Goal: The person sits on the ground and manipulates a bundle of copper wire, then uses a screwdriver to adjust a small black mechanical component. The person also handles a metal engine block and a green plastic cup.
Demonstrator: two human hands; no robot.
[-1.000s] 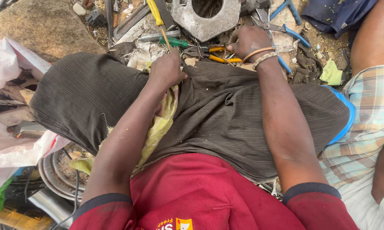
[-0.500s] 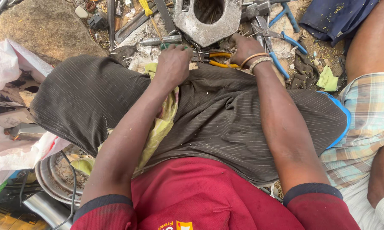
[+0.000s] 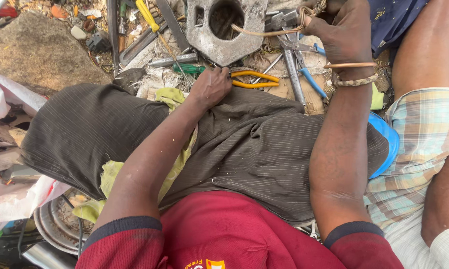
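Note:
My left hand (image 3: 210, 87) rests closed on the far edge of my dark striped trousers (image 3: 244, 149), next to yellow-handled pliers (image 3: 254, 79) and a green-handled screwdriver (image 3: 189, 68); I cannot see anything in it. My right hand (image 3: 344, 35) is raised at the top right, gripping a tan braided cord (image 3: 269, 31) that runs left across a grey metal casting with a round hole (image 3: 224, 25). Two bangles sit on that wrist.
Blue-handled pliers (image 3: 304, 69), a yellow-handled tool (image 3: 147, 14) and scrap metal lie on the ground ahead. A flat stone (image 3: 40, 50) is top left, white plastic bags (image 3: 5, 199) left, steel plates (image 3: 55, 229) below. Another person's leg in checked cloth (image 3: 418, 139) is right.
My right hand has lifted from beside the pliers up and right, now pulling a cord. My left hand stays on the trouser edge; the view has shifted closer.

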